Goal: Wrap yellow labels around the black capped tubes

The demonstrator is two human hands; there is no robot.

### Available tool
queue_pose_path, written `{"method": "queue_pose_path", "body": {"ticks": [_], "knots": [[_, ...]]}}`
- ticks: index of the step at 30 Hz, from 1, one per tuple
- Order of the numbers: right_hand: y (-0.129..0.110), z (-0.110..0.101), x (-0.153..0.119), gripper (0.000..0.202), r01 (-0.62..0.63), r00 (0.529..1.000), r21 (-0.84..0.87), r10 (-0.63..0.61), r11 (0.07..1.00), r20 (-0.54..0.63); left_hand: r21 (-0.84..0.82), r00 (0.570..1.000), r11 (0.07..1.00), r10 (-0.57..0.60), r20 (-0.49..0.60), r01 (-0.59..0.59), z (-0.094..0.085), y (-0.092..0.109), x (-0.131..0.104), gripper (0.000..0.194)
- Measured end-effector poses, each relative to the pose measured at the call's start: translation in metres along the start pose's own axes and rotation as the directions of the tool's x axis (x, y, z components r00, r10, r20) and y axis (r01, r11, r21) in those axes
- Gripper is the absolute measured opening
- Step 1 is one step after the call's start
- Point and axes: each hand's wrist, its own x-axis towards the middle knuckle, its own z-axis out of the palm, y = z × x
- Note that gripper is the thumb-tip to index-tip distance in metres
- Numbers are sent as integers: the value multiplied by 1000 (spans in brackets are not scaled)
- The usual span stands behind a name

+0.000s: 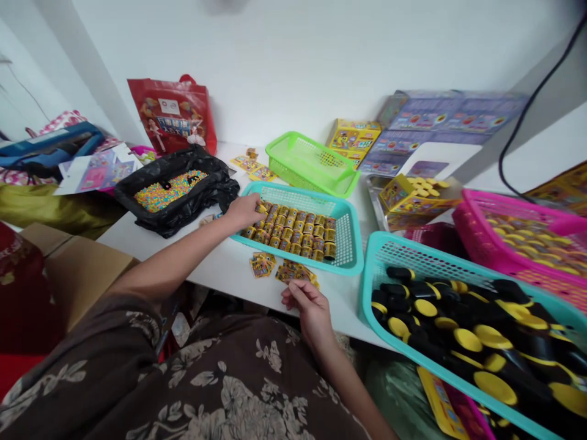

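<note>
Rows of small yellow-labelled cylinders (298,234) lie in a turquoise basket (351,235) at the centre. My left hand (247,212) reaches over the basket's left end, its fingers closed at the first cylinders; a bit of yellow shows at the fingertips, but what it is cannot be made out. My right hand (309,305) is at the table's front edge, thumb and fingers pressed together; anything between them is too small to tell. Just beyond it lies a pile of printed yellow cards (293,272), with a smaller group of cards (263,264) to its left.
A black-lined container (208,165) of coloured beads stands left, before a red bag (177,116). Behind is a green basket (298,168). At right are a turquoise basket (373,269) of black-and-yellow containers, a pink basket (477,238), a metal tray (376,205) and stacked boxes (413,137).
</note>
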Motion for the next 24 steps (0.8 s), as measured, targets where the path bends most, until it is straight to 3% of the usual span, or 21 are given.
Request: {"method": "queue_pose_path", "body": {"ticks": [3,8,16,20,24], "knots": [[1,-1,0,31,-8,1000,-10,8,1000,-7,241,992,970,-67,110,39,2,3,21,53],[1,-4,1,29,-19,1000,-8,19,1000,-4,458,951,884,-55,304,-95,5,12,25,49],[1,-4,3,28,-27,999,-15,28,1000,24,557,951,820,-53,304,-132,-2,14,23,37],[1,-4,5,29,-27,999,-25,28,999,27,567,954,810,-35,298,-148,-10,15,23,42],[2,-6,5,28,-27,999,-23,27,999,34,564,967,814,-9,256,-142,-14,15,17,35]]}}
